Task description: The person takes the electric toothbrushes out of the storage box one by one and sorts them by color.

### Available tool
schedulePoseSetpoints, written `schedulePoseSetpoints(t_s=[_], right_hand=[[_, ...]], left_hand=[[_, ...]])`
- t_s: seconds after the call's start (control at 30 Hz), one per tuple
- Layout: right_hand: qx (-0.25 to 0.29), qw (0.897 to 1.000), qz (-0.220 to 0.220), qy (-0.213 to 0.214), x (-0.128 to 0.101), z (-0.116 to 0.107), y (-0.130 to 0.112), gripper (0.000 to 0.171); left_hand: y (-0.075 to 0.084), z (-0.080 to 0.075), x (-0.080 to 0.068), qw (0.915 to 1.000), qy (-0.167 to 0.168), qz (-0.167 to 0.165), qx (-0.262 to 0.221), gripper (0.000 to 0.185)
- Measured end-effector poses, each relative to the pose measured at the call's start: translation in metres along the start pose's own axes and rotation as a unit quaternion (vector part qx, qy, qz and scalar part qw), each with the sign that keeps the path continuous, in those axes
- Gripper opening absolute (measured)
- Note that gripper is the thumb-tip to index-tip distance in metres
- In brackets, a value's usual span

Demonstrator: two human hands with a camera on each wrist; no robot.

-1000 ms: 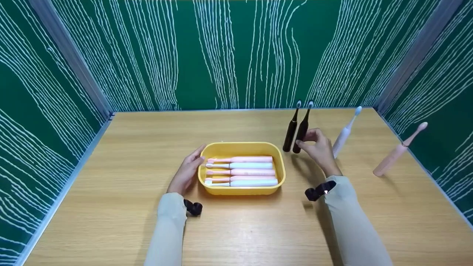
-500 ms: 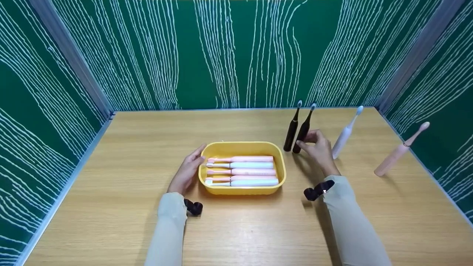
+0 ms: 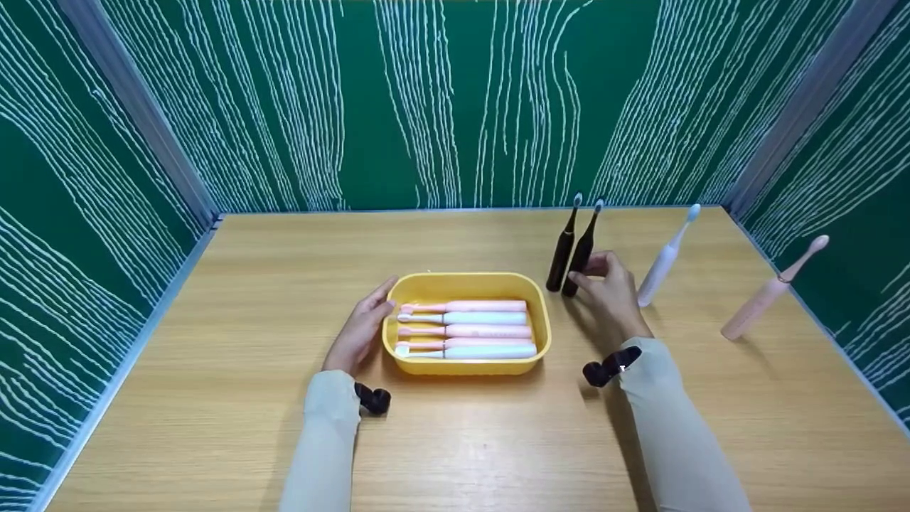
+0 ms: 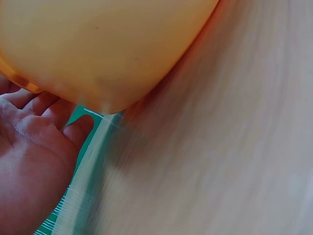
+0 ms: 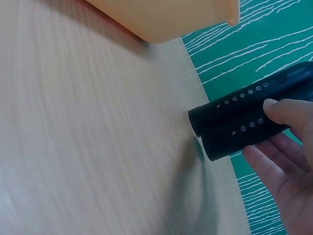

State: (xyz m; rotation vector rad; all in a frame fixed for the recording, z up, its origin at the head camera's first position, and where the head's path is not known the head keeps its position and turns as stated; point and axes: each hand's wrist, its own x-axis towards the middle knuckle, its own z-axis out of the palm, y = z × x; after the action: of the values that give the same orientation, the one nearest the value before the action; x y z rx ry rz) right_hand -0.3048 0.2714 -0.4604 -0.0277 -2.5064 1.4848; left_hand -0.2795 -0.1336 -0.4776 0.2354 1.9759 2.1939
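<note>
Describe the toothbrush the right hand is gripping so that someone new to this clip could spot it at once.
Start at the yellow tray in the middle of the wooden table, then look just past its far right corner, where two black toothbrushes stand side by side. The right hand grips the right-hand black toothbrush. Unlike the white toothbrush and the pink toothbrush further right, it is dark and has fingers on it.

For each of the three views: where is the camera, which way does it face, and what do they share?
Head: above, facing forward and down at the table; both hands and sleeves show.
Left wrist: low beside the left hand, facing the yellow tray.
Right wrist: low beside the right hand, facing the two black toothbrushes; fingers show.
Shared: the tray appears in all three.
</note>
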Motion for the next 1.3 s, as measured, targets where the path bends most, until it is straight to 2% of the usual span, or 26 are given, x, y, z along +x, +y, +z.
schedulePoseSetpoints(t_s=[0.27, 0.67, 0.97, 1.3], right_hand=[[0.002, 1.000, 0.001, -0.002, 0.0000, 0.0015, 0.0006, 0.037], [-0.006, 1.000, -0.006, 0.007, -0.0011, 0.0031, 0.0039, 0.038], [0.011, 1.000, -0.003, -0.001, -0.0019, 0.0037, 0.0043, 0.037], [0.017, 1.000, -0.006, -0.011, -0.0033, 0.0064, 0.0047, 0.038]], left_hand=[[0.0002, 0.0006, -0.0002, 0.9999, 0.003, -0.004, -0.009, 0.053], [-0.0034, -0.0019, 0.0020, 0.9999, 0.004, -0.003, 0.011, 0.052], [-0.0031, -0.0018, 0.0023, 0.9997, 0.014, -0.021, -0.001, 0.052], [-0.0038, -0.0030, 0.0030, 0.9997, 0.012, -0.021, 0.007, 0.052]])
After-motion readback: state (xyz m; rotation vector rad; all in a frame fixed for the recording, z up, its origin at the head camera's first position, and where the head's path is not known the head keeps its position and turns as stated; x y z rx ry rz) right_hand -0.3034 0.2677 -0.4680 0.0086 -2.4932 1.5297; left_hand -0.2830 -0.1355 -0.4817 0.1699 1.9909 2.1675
